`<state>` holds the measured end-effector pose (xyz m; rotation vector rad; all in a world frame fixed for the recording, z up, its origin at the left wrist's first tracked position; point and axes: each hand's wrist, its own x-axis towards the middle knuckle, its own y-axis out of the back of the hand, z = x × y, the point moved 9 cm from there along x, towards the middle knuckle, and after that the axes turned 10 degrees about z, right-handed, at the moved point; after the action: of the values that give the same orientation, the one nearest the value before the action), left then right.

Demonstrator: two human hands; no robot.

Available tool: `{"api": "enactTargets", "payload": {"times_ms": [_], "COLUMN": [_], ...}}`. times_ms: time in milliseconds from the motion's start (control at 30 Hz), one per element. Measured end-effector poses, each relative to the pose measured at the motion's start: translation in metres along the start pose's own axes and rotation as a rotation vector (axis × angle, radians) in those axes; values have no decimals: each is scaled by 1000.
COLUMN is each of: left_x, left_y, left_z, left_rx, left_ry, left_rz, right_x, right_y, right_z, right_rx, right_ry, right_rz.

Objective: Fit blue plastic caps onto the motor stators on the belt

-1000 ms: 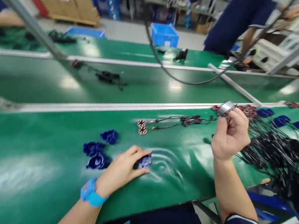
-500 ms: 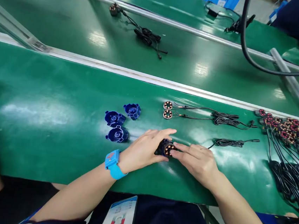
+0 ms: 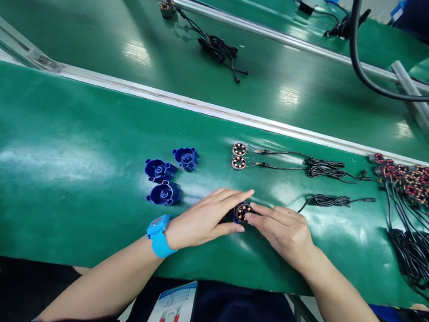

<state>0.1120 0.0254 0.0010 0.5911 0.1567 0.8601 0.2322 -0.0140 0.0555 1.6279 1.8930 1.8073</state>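
Observation:
Both my hands meet on the green belt over one small round coil part seated in a dark blue housing. My left hand, with a blue watch at the wrist, cups the housing with fingers stretched over it. My right hand presses its fingertips on the coil part from the right. A black lead runs off to the right from under my hands. Three empty blue housings lie just to the left.
Two more coil parts with bundled black wires lie beyond my hands. A heap of wired coils fills the right edge. A metal rail divides the belts; another wired part lies on the far belt. A thick black cable hangs at top right.
My right hand came down from holding a silvery piece in the air to the belt, and a coil part now sits in the housing under my left hand. The view dropped lower.

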Motion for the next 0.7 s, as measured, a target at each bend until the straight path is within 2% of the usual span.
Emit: {"api": "enactTargets", "payload": {"times_ms": [333, 600, 700], "left_x": [1, 2, 2], "left_y": [-11, -7, -3], "left_z": [5, 6, 0], "left_rx": [226, 183, 120], "left_ry": [-65, -57, -11], "left_rz": [23, 9, 1], "right_x": [-4, 2, 3], "right_y": [-5, -2, -3], "right_z": [-3, -5, -5], "right_rx": [22, 30, 39], "right_ry": [18, 24, 22], "right_rz": [-40, -59, -90]}}
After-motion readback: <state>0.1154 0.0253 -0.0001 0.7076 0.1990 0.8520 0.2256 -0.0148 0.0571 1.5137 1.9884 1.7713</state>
